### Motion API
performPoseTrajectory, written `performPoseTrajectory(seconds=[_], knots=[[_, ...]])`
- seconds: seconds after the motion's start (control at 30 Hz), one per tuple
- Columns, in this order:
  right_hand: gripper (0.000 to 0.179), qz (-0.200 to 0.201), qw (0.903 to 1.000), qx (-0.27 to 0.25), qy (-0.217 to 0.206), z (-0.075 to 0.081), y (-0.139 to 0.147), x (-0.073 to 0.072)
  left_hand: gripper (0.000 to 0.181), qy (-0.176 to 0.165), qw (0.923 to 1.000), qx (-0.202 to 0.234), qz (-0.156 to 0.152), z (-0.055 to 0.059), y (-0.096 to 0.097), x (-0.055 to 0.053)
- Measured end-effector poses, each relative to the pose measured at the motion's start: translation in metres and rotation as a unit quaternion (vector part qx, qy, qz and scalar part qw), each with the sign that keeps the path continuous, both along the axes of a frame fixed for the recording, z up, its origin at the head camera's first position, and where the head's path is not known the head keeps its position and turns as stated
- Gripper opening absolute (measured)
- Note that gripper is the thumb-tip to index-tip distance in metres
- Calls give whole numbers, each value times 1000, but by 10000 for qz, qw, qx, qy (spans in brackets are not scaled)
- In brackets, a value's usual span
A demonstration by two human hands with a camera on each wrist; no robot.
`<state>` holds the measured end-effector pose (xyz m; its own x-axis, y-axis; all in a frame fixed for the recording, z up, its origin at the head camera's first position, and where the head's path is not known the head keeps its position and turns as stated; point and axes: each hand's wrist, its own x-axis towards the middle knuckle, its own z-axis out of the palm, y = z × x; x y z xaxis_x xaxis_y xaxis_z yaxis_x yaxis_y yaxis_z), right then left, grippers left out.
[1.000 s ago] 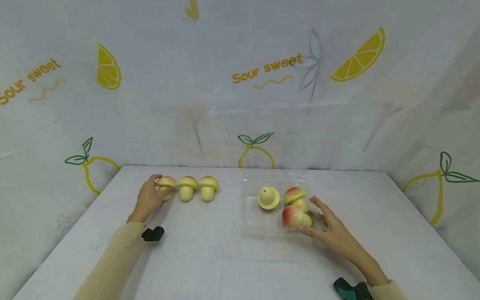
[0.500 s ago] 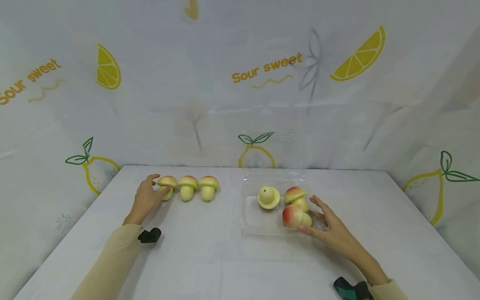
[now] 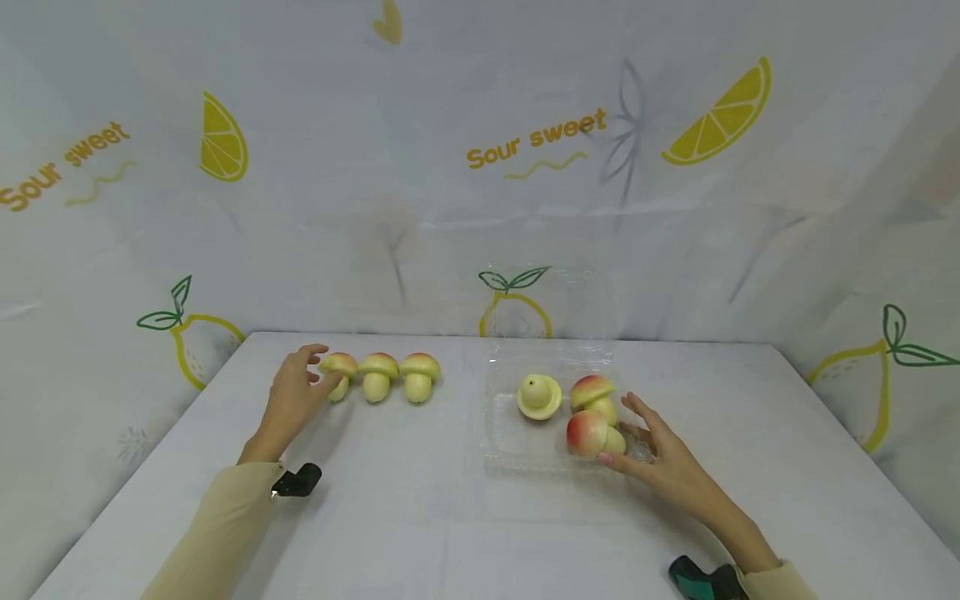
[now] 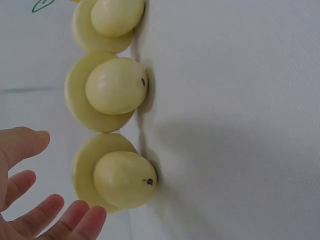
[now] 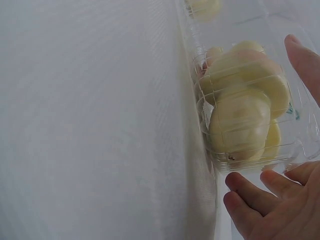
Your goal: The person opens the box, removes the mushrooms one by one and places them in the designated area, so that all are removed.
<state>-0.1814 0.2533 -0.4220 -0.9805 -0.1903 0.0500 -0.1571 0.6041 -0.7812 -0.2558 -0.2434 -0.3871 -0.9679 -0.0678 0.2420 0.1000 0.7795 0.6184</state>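
Observation:
A row of three mushroom-shaped pieces stands at the left, with pale yellow stems and reddish-tinted caps: a left one (image 3: 338,365), a middle one (image 3: 377,375) and a right one (image 3: 419,375). My left hand (image 3: 292,402) is beside the left mushroom, thumb and fingers spread; in the left wrist view a gap shows between the thumb and that mushroom (image 4: 125,180). Three similar mushrooms lie in a clear plastic box (image 3: 513,442), among them a tipped red-capped one (image 3: 587,433). My right hand (image 3: 667,458) rests at the box's right side, fingers spread around its near right corner.
The box's clear lid (image 3: 570,304) stands raised at the back. A white cloth covers the table (image 3: 405,517), and a lemon-printed backdrop (image 3: 337,167) rises behind its far edge. Black devices are strapped to the left wrist (image 3: 297,481) and right wrist (image 3: 705,579).
My left hand has let go of the left mushroom and drawn slightly back to the left, its fingers opening. The mushroom stays in the row. My right hand has stayed by the box.

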Motion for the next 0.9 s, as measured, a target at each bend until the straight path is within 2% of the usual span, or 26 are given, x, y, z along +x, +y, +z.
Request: performPoseTrajectory(seconds=[0.17,0.5,0.9], knots=[[102,7,10000,-34,-35,-1,1,0,51,106,9993,139,-317,3,7,3],[103,30,10000,-39,-13,-1,1,0,45,278,9972,133,-684,10,26,8],[102,74,10000,8,-14,1,-1,0,45,116,9941,313,-1031,12,49,11]])
